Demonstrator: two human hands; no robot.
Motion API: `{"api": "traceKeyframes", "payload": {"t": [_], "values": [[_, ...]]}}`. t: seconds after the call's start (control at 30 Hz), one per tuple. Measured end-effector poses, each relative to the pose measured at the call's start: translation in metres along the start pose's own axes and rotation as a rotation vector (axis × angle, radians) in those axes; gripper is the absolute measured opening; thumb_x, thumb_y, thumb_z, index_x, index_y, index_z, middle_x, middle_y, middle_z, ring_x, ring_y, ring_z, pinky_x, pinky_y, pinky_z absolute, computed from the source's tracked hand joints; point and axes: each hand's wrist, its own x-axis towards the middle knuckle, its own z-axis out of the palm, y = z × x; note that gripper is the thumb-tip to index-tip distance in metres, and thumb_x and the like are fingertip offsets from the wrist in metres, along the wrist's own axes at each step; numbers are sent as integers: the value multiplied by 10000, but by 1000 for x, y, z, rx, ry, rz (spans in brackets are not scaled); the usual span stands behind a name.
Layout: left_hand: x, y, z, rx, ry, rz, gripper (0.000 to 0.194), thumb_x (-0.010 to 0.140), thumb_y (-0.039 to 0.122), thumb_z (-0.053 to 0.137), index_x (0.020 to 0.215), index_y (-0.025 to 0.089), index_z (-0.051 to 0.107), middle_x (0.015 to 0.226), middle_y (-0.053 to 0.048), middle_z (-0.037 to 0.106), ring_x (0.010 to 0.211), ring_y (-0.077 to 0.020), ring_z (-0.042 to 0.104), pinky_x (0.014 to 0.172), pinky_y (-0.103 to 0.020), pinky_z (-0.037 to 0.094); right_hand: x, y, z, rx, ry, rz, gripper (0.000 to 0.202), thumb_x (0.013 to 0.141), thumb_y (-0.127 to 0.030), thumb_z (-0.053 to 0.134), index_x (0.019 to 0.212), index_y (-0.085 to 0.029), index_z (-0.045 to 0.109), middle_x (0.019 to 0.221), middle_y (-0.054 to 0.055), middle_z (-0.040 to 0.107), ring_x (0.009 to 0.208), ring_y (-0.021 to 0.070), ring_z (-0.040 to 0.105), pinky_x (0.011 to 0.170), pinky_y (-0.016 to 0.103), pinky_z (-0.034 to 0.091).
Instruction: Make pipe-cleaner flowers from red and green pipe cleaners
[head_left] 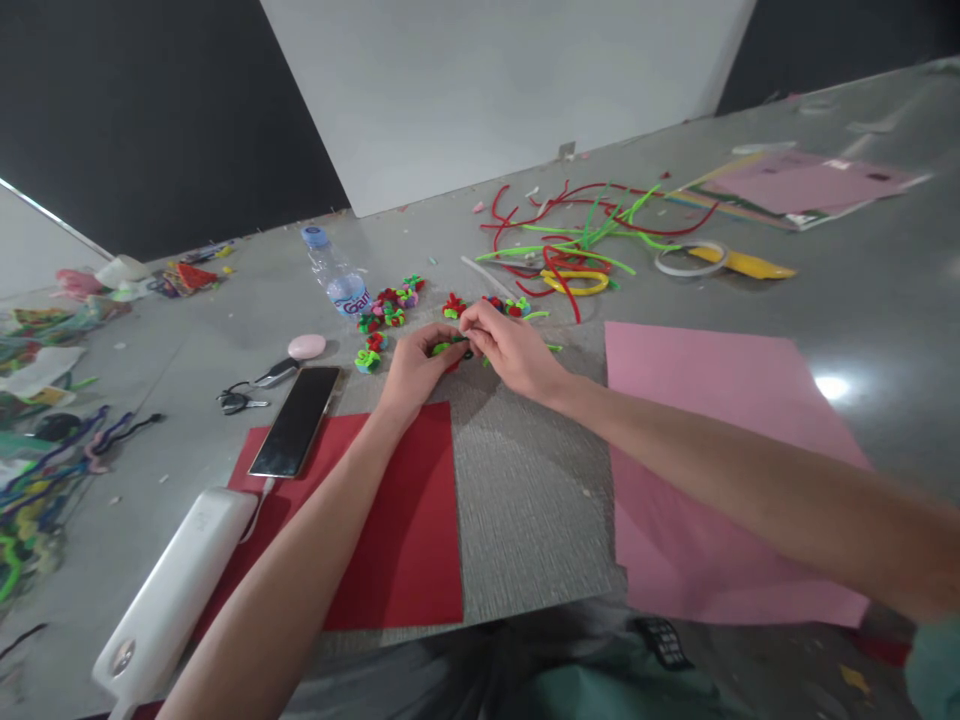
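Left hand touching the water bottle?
Apart. The head view shows grey tabletop and small fuzzy pieces between the left hand and the water bottle.

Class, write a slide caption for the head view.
Left hand holding a green piece, right hand close by, coloured strands beyond.

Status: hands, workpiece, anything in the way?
Left hand pinching small green piece; right hand at it. Piece partly hidden. Bottle and phone off left, apart from both hands.

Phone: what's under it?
The phone overlaps the far edge of the red sheet, its far end extending past it over the gray table. Whatever lies directly beneath is covered.
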Motion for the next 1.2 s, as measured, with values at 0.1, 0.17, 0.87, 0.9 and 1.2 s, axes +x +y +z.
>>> {"api": "traceKeyframes", "payload": {"t": [0.1,0.17,0.87,0.9,1.2], "values": [[0,-1,0,14,-1,13,107,873,304,776,905,203,793,853,-31,761,724,-142,609,646,-248,476,0,0,0,4,8,1,80,1106,-205,468,1079,-253,526,790,-35,558,669,138,508,688,292,371],[0,-3,-1,19,-2,15,119,876,320,778,902,204,788,842,-26,749,713,-138,597,639,-248,463,0,-1,0,4,15,0,87,1099,-198,464,1072,-251,528,804,-25,574,692,144,516,699,294,369],[-1,-1,-3,128,50,47,95,795,283,732,764,201,694,710,8,636,680,-148,522,624,-283,395,0,0,2,-120,-4,46,80,1034,-250,584,987,-212,636,882,37,694,795,183,598,737,318,363],[-2,0,-2,128,51,44,98,800,288,731,772,201,696,715,9,638,680,-146,519,626,-283,392,0,0,1,-107,1,51,88,1033,-237,575,975,-212,636,866,31,689,775,176,586,734,315,363],[-1,-2,-4,187,23,47,96,861,271,683,863,196,742,785,-6,695,722,-162,567,689,-290,430,1,-1,0,-79,24,108,89,1026,-227,587,956,-219,640,769,-1,648,673,154,512,695,315,342]]}}
